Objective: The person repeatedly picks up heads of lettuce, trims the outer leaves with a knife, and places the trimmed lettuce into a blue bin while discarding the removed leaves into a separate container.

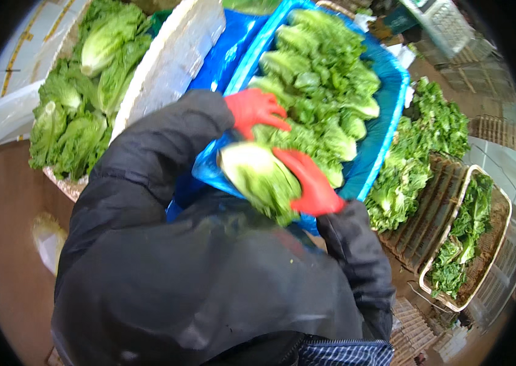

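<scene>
A head of lettuce [258,180], its pale cut base to the left, is in my right hand [310,183], which wears a red glove and grips its leafy side. My left hand [258,110], in a red glove too, is just above that head, fingers spread over the near left side of a crate lined with blue plastic film [395,137]. Whether its fingertips touch the leaves is unclear. Rows of green lettuce heads [317,78] lie packed in this crate. The held head is over the crate's near edge, close to my dark apron [203,283].
At left, a white foam box [166,59] stands beside more lettuce heads [102,50]. Loose lettuce leaves [399,183] are piled right of the blue-lined crate. Farther right are a brown slatted crate [432,215] and a pale-rimmed basket [505,215] holding leaves.
</scene>
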Demonstrator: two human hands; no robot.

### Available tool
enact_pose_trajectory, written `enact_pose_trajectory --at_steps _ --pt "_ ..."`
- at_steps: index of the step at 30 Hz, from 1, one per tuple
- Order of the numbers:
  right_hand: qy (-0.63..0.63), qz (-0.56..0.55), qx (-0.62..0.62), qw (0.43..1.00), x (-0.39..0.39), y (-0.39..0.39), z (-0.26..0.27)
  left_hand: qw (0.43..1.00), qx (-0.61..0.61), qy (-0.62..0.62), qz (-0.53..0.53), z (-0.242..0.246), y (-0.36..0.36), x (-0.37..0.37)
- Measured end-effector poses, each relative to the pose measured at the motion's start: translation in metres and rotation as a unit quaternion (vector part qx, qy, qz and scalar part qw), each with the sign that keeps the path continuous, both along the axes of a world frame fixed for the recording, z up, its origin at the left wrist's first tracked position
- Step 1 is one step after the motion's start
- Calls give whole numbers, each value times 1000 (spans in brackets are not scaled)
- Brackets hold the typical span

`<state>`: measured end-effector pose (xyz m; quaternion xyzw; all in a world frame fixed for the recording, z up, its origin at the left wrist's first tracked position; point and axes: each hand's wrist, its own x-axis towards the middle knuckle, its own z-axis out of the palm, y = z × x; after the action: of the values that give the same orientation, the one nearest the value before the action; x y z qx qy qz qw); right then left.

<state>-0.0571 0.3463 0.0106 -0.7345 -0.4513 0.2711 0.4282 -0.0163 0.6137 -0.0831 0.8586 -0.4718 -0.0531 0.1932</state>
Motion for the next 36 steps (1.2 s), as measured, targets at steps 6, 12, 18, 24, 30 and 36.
enact_pose_trajectory --at_steps 6,12,18,24,30,36 --pt "-254 -21 -122 959 -34 45 -69 999 48 -14 16 3 -5 4" --pt "-380 -25 -126 916 -51 27 -119 998 -27 -11 48 -23 -12 1" --pt "-429 -1 -84 899 -48 39 -149 991 -32 37 123 56 0 -30" --pt "-380 33 -185 906 -49 33 -91 680 -185 -210 678 195 194 -73" --pt "-245 -7 -261 934 -56 45 -22 589 -18 54 806 124 281 -91" --pt "-224 -159 -192 942 -64 1 3 639 -372 58 670 227 306 -139"
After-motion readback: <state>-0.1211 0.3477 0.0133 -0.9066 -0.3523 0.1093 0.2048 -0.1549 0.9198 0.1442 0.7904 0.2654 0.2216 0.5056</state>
